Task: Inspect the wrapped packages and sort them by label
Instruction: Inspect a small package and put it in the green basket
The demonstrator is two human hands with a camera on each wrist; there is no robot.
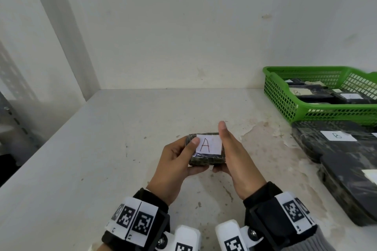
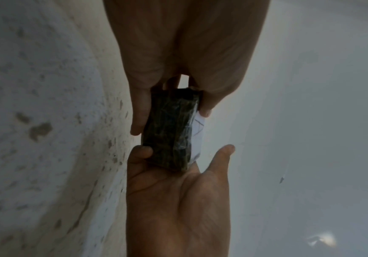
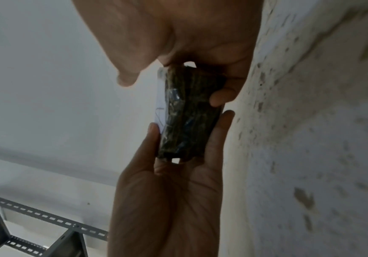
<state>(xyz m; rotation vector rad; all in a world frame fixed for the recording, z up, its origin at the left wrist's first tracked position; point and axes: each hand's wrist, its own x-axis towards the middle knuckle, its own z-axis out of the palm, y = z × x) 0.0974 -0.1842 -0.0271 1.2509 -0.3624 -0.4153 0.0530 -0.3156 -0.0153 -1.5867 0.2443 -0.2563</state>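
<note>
Held package (image 1: 206, 158): one. Packages on table: at least two. Basket (image 1: 285, 96): one.

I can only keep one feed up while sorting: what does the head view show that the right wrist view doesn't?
Head only: the package's label reads A; the green basket and a loose package labelled B sit to the right. Right wrist only: the package's dark wrapped side face and a grey slotted rack. Both: the left hand and right hand each grip the small wrapped package above the table.

The small package (image 1: 206, 158) is dark green and black, shiny, with a white label (image 1: 209, 144) showing a red "A". The basket (image 1: 285, 100) is bright green. The shelf top (image 1: 122, 149) is white with brown spots. The wristbands (image 1: 140, 216) have black-and-white square patterns.
</note>
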